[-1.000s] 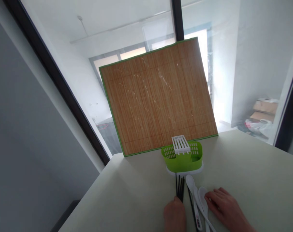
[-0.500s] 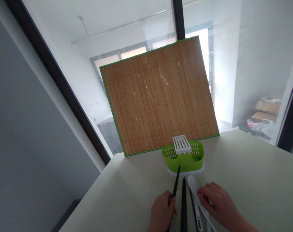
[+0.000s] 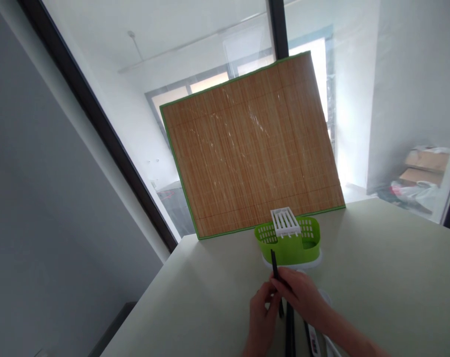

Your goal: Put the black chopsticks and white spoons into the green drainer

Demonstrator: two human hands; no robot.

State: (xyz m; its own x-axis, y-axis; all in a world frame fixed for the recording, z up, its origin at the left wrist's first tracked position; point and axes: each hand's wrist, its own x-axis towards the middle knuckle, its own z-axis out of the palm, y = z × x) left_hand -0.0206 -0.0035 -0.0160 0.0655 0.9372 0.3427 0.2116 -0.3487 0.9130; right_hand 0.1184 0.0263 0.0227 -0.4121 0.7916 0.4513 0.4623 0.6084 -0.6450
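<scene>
Close together in front of a green cutlery basket (image 3: 288,254), my two hands meet around black chopsticks (image 3: 274,263). My left hand (image 3: 262,310) pinches them from below, thumb and fingers closed. From the right, my right hand (image 3: 301,293) has its fingers closed on the same chopsticks, which stand tilted with their tips upward near the basket's front. More black chopsticks (image 3: 290,332) lie on the table under the hands. Beside them is a white spoon (image 3: 314,342), its handle showing and its bowl mostly hidden by my right hand and forearm.
A white slatted rack (image 3: 285,223) sits across the basket's middle, between its two compartments. Behind it a bamboo mat (image 3: 253,148) with green edging leans on the glass. The pale table (image 3: 210,287) ends at a slanted left edge.
My right hand has left the spoon area and moved left to grip the chopsticks with my left hand. The left hand has shifted slightly up and right, and the view has turned slightly.
</scene>
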